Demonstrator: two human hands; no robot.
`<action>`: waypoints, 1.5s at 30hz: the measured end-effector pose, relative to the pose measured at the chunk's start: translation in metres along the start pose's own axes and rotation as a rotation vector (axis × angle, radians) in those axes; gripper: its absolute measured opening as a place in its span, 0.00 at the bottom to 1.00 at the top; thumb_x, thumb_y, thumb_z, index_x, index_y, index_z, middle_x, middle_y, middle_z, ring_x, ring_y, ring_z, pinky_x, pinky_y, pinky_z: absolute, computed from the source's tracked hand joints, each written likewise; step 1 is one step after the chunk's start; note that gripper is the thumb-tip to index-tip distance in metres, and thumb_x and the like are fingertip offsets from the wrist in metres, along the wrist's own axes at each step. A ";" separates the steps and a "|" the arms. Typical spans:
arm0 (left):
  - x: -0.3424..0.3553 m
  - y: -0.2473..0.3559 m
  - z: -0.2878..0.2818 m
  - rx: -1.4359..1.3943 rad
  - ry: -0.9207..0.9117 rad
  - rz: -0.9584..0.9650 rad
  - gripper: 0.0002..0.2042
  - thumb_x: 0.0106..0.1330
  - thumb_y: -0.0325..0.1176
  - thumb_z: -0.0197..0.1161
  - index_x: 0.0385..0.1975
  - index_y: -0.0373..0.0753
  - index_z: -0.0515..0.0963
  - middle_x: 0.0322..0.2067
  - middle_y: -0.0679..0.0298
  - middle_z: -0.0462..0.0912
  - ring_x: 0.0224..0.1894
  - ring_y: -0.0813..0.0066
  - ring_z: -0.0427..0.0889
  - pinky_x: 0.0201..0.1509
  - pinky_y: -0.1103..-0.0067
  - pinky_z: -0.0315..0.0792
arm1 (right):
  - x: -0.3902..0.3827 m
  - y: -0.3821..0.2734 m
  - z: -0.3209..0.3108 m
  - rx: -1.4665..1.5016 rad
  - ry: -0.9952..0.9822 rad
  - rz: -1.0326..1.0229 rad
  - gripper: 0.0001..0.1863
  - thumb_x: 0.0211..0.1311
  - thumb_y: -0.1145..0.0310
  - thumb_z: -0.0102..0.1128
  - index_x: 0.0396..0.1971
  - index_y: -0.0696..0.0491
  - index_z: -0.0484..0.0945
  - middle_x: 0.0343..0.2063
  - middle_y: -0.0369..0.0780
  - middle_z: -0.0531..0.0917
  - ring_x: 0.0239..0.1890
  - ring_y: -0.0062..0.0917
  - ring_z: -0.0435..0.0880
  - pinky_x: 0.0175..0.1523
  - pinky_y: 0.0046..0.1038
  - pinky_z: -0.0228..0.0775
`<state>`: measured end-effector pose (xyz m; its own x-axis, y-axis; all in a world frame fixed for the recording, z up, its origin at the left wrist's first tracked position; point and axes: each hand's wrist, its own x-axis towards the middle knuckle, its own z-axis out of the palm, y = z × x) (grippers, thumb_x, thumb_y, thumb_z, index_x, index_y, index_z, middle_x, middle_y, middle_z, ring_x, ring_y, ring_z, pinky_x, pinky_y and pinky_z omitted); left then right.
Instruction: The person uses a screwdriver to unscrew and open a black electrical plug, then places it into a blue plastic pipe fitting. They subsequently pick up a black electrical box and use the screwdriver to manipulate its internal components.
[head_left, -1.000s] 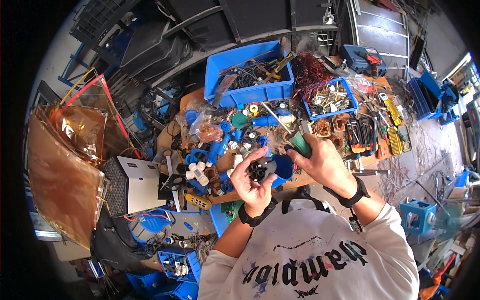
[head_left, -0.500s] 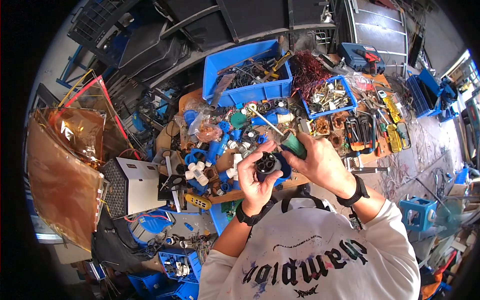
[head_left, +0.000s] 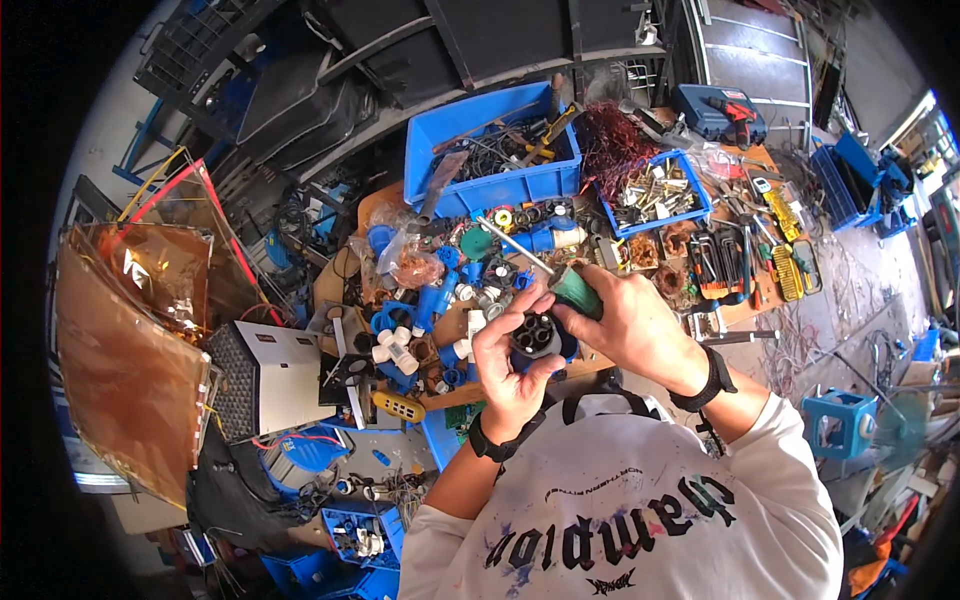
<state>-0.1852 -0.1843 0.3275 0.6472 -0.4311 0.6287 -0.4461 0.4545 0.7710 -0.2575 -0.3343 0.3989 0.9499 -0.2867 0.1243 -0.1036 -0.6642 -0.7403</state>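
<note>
My left hand [head_left: 505, 375] is closed around a black cylindrical part [head_left: 534, 334] with several round openings in its top face. My right hand [head_left: 640, 335] grips a green tool handle [head_left: 577, 289] with a long metal shaft [head_left: 515, 243] slanting up to the left over loose fittings. The two hands are very close, and the handle's lower end is just above and right of the black part. A blue cup-like object [head_left: 565, 352] is partly hidden behind my left hand. White pipe fittings [head_left: 395, 350] and blue fittings [head_left: 435, 298] lie beside my left hand.
The cluttered wooden bench [head_left: 360, 209] holds a large blue crate [head_left: 500, 185], a smaller blue tray [head_left: 655, 222], hex keys [head_left: 715, 265], yellow tool cases [head_left: 787, 275], a drill [head_left: 738, 120] and a yellow power strip [head_left: 398, 405]. Amber sheets [head_left: 130, 360] stand at the left; blue bins [head_left: 355, 540] are below.
My right hand and the green-handled tool have shifted left toward my left hand, the shaft now pointing more leftward. The black part has turned, showing its openings more from above.
</note>
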 end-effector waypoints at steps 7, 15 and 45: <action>-0.006 -0.006 0.002 0.031 -0.019 -0.002 0.32 0.55 0.40 0.71 0.53 0.38 0.59 0.59 0.40 0.66 0.61 0.52 0.69 0.62 0.63 0.68 | -0.006 -0.001 0.000 -0.022 0.015 -0.003 0.16 0.54 0.63 0.64 0.33 0.60 0.74 0.17 0.52 0.78 0.24 0.49 0.81 0.28 0.41 0.72; -0.002 -0.007 0.003 0.056 -0.048 0.089 0.30 0.57 0.29 0.69 0.53 0.40 0.55 0.58 0.41 0.67 0.58 0.50 0.72 0.61 0.63 0.69 | -0.008 0.004 0.004 -0.006 0.045 -0.017 0.16 0.55 0.61 0.64 0.29 0.60 0.72 0.15 0.53 0.77 0.22 0.49 0.80 0.29 0.43 0.72; -0.029 -0.015 -0.023 0.328 -0.025 0.115 0.33 0.52 0.36 0.72 0.55 0.37 0.62 0.48 0.46 0.74 0.50 0.53 0.76 0.55 0.64 0.71 | 0.002 -0.010 -0.003 0.076 -0.039 -0.073 0.15 0.55 0.63 0.65 0.30 0.60 0.73 0.16 0.51 0.76 0.21 0.49 0.78 0.26 0.39 0.68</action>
<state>-0.1831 -0.1610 0.2952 0.5680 -0.4123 0.7123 -0.6927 0.2280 0.6843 -0.2554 -0.3307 0.4088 0.9652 -0.2109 0.1550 -0.0122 -0.6279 -0.7782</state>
